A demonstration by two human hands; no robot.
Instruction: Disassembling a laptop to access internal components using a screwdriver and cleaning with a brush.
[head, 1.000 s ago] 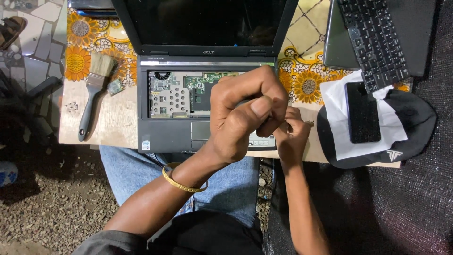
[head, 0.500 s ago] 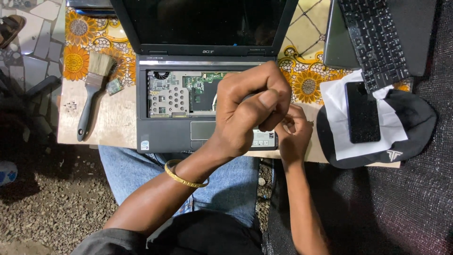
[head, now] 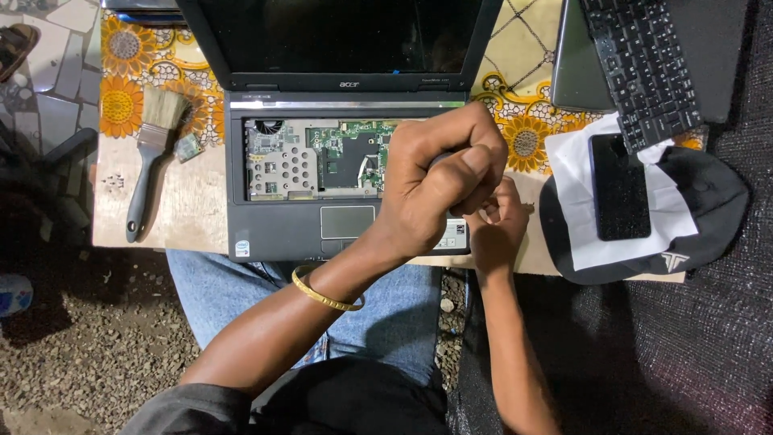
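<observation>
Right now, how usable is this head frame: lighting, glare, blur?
Head view: sharp overall, no motion blur on the left hand or right hand; even light on the opened laptop, faint reflection in its dark screen; ground and lower right corner fall into deep shadow.

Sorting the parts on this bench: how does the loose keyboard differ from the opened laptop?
The loose keyboard is a thin black slab of keys lying slanted at top right, its lower end resting on a dark phone. The opened laptop sits square in the middle, screen up, its keyboard bay bare with the green circuit board showing. The left hand is fisted over the laptop; nothing touches the keyboard. Both are dark.
</observation>
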